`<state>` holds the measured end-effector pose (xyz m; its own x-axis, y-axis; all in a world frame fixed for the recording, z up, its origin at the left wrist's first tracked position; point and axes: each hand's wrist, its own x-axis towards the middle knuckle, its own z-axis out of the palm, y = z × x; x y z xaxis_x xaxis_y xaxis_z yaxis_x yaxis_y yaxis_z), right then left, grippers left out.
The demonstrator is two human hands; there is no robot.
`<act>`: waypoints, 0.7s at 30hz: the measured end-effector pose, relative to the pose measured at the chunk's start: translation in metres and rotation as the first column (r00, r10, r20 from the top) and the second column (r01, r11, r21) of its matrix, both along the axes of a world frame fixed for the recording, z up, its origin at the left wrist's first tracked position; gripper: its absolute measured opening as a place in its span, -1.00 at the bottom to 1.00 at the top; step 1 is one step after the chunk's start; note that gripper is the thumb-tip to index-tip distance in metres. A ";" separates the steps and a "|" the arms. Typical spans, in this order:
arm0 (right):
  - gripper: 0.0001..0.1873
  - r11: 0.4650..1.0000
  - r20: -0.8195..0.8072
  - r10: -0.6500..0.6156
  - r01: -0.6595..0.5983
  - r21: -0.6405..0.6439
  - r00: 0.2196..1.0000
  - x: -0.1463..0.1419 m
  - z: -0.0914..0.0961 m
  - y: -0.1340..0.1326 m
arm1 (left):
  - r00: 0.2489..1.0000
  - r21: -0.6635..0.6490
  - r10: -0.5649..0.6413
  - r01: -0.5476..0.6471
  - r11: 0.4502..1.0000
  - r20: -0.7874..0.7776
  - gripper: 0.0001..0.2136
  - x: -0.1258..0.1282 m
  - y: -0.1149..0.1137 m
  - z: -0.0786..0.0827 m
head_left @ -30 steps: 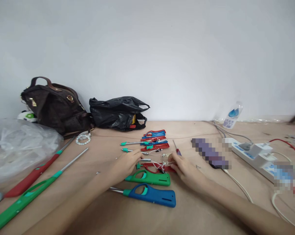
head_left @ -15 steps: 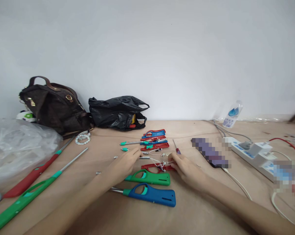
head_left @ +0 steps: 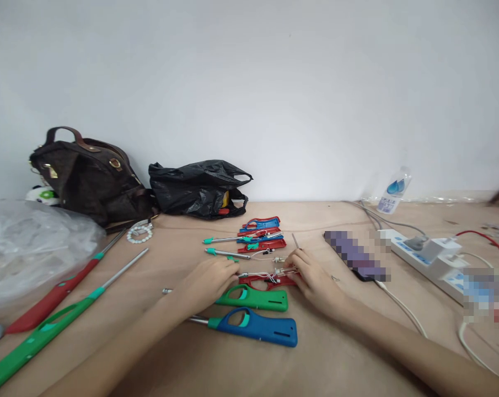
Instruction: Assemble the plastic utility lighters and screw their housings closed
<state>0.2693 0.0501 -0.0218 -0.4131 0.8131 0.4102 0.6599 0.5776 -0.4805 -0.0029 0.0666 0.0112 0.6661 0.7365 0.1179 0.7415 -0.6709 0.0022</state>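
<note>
My left hand (head_left: 214,280) is closed in a pinch around a lighter's metal tube (head_left: 243,274), most of which the fingers hide. White wires (head_left: 263,275) run from it towards my right hand (head_left: 315,282). That hand's fingers are closed on a small clear lighter part with a metal end (head_left: 285,271). Both hands are over an opened red lighter casing (head_left: 257,283). Just nearer lies a green utility lighter (head_left: 257,298), then a blue utility lighter (head_left: 266,330). Beyond the hands rest a loose metal tube with a teal collar (head_left: 228,253) and opened red and blue casings (head_left: 261,236).
A screwdriver (head_left: 295,241) lies by my right fingers. To the right are a phone (head_left: 352,256), a power strip (head_left: 418,264) and a bottle (head_left: 393,190). On the left are long red (head_left: 54,298) and green lighters (head_left: 38,339), a bracelet (head_left: 139,234) and bags (head_left: 195,187).
My left hand has moved down and slightly left with the metal tube, closer to the red casing. My right hand stays near the same place, its fingers shifted slightly over the screwdriver handle.
</note>
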 end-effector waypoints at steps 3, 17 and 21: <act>-0.82 1.000 -0.022 -0.010 0.009 -0.003 1.000 0.000 -0.002 0.001 | 0.999 0.031 -0.014 0.015 0.999 -0.040 -0.84 0.003 -0.003 0.005; -0.81 1.000 -0.025 0.013 -0.013 -0.002 1.000 -0.002 -0.006 0.001 | 0.997 0.121 -0.028 0.036 0.992 -0.072 -0.86 0.005 -0.004 0.000; -0.82 1.000 -0.045 0.011 -0.013 -0.028 0.999 -0.002 -0.008 0.002 | 0.990 0.146 -0.040 0.060 0.987 -0.138 -0.90 0.004 -0.001 -0.005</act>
